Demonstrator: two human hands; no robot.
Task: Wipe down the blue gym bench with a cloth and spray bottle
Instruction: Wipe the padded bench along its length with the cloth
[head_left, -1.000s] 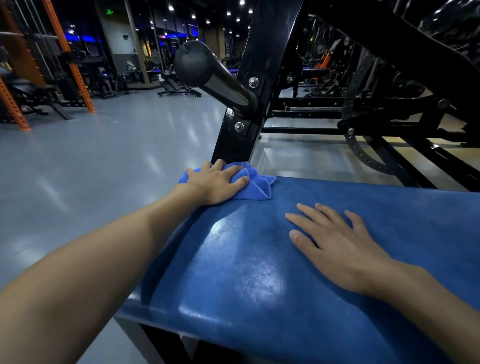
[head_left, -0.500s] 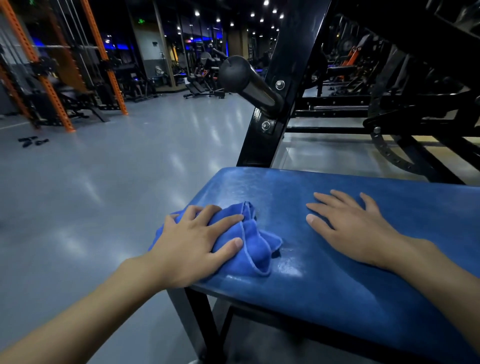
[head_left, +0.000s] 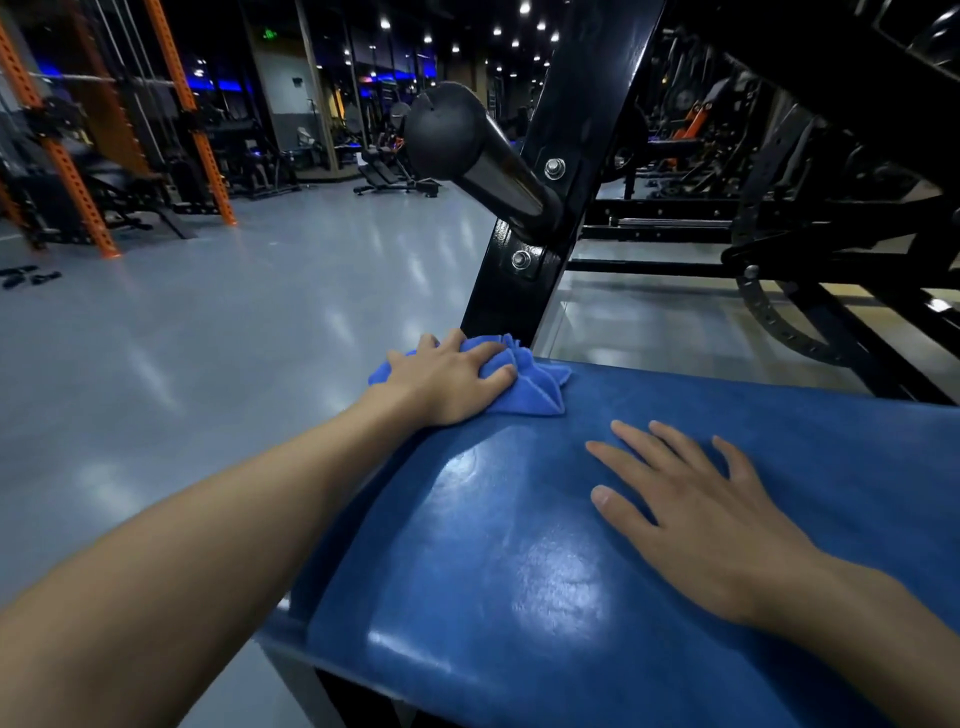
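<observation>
Your left hand has its fingers curled over the bunched blue cloth. It presses the cloth onto the far left corner of the blue surface, at centre frame, right at the foot of the black upright. Your right hand lies flat on the pad at lower right, its fingers spread wide and holding nothing. The spray bottle is nowhere in view.

Watch the edge first. Part of the cloth already overhangs the left rim, so an outward stroke could carry it off the pad, and your hand could drop toward the grey floor.

Your knuckles are just beside the upright, with bolt heads above them. A hard push forward would likely bang them on the steel.

The black bar end at upper centre juts out toward you. Leaning in to reach the corner could bring your head into it.

The pad shines under the lights and may be damp. If so, your bracing right hand could slide when you put weight on it.

With the cloth wadded up, only a small patch of it seems to touch the pad. You risk streaks and missed strips, including the part under your right palm.
</observation>
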